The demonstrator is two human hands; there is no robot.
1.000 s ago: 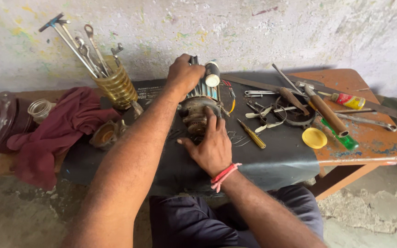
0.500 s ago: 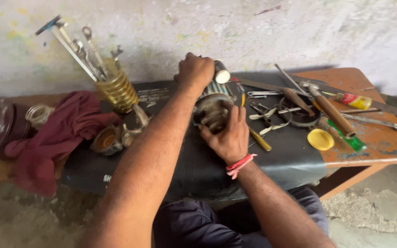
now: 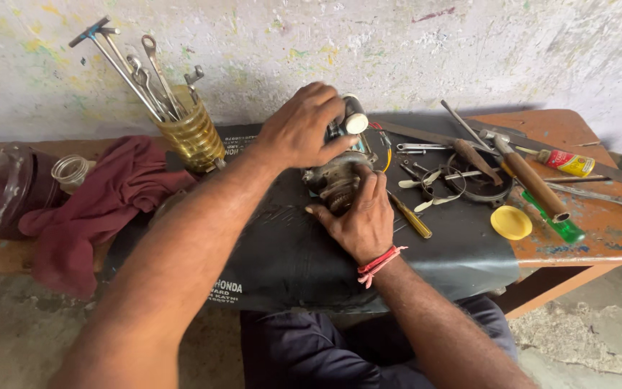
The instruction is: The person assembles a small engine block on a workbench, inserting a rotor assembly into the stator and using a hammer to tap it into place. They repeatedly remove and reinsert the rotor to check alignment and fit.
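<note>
Fingers of left hand (image 3: 302,131) curled over the top of a greasy metal motor part (image 3: 334,180) mid-bench on black sheet (image 3: 289,252), right hand (image 3: 360,216) pressing its lower face; risk: slippery casing twisting loose, scattering nearby pliers (image 3: 426,180).

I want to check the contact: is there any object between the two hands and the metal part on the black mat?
Nothing visible stands between. The left hand lies directly on top of the metal part, and the right hand presses on its near side. The yellow-handled screwdriver lies apart, to the right of the right hand.
</note>
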